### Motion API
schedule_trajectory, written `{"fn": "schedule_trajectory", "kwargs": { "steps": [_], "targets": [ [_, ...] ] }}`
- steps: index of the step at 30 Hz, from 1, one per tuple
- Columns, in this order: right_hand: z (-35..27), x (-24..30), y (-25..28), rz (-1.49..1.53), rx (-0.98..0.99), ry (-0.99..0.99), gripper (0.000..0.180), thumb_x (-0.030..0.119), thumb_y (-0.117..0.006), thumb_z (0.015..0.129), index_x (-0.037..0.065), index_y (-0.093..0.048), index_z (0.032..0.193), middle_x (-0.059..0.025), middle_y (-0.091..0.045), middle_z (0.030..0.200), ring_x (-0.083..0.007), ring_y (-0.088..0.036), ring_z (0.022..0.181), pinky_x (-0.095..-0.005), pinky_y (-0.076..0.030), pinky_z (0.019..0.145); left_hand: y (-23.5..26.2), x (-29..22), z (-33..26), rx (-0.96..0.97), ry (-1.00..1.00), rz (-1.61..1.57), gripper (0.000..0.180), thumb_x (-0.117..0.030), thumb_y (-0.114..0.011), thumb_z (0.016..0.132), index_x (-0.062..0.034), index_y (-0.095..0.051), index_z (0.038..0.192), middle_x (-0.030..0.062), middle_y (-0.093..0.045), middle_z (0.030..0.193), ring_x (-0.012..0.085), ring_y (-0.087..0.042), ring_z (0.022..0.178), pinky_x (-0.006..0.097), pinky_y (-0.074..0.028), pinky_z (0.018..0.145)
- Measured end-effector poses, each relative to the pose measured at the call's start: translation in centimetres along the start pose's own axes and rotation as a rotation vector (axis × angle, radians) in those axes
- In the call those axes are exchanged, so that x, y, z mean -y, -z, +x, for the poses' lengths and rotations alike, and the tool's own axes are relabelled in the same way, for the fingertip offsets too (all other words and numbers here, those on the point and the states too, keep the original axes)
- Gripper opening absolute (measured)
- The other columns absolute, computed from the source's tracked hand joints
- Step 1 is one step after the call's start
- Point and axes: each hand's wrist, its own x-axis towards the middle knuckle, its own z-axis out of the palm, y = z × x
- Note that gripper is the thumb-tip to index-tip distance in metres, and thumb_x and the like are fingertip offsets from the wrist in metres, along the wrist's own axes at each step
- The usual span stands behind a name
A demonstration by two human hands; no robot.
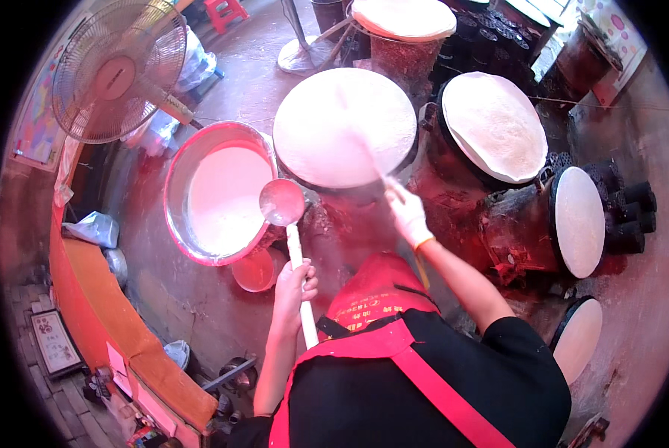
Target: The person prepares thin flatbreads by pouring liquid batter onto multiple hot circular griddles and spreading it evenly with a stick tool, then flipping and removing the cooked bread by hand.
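My left hand [295, 287] grips the white handle of a long ladle [283, 203], whose round bowl hovers beside a big metal basin of white batter [218, 196]. My right hand [407, 213], in a white glove, holds a thin spreader stick [364, 145], blurred, that reaches over a round griddle covered in a thin white crepe [344, 127]. I wear a black top and a red apron.
Other round griddles with white crepes stand at the right [496, 125], [578, 222], [578, 337] and at the back [403, 16]. An electric fan [119, 71] stands at the upper left. A small bowl [256, 270] sits below the basin. Dark cylinders [627, 213] are stacked at the right.
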Motion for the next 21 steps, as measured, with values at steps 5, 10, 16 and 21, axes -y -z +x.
{"fn": "schedule_trajectory", "kwargs": {
  "steps": [5,10,16,21],
  "targets": [
    [3.7,2.9,2.3,0.008,-0.012,0.007,0.036,0.021,-0.055,0.091,0.004,-0.057,0.123,-0.0138,-0.06,0.122,-0.0171,-0.054,0.115,-0.0279,-0.038,0.098,-0.9,-0.2,0.3,0.053,0.025,0.074,0.012,-0.011,-0.054,0.092,-0.0063,-0.043,0.094,0.0014,-0.046,0.074,0.0044,-0.039,0.054,0.015,-0.028,0.039],
    [2.7,2.7,4.2,-0.051,0.176,-0.142,0.034,0.016,-0.055,0.091,0.003,-0.058,0.122,-0.0023,-0.065,0.1,-0.006,-0.056,0.078,-0.0208,-0.046,0.07,-0.8,-0.8,2.5,0.107,0.023,0.159,0.013,-0.014,-0.053,0.093,-0.0075,-0.042,0.089,-0.0003,-0.044,0.072,0.0042,-0.04,0.054,0.016,-0.029,0.041],
    [-6.2,1.7,3.3,0.224,-0.035,-0.19,0.034,0.013,-0.058,0.09,0.007,-0.058,0.124,0.0054,-0.058,0.082,-0.0006,-0.043,0.058,-0.0176,-0.035,0.049,-1.4,-4.3,10.6,0.103,-0.167,0.424,0.01,-0.009,-0.051,0.09,-0.0055,-0.043,0.085,-0.0014,-0.043,0.067,0.0064,-0.041,0.05,0.019,-0.032,0.039],
    [-6.3,0.3,-1.3,0.44,-0.136,-0.235,0.037,0.017,-0.056,0.092,0.013,-0.055,0.128,0.005,-0.05,0.064,-0.0031,-0.034,0.039,-0.0203,-0.027,0.034,-6.7,-3.3,15.0,-0.051,-0.182,0.492,0.007,0.002,-0.047,0.085,0.0002,-0.041,0.081,0.0029,-0.044,0.066,0.013,-0.046,0.049,0.025,-0.042,0.042]
  ]
}}
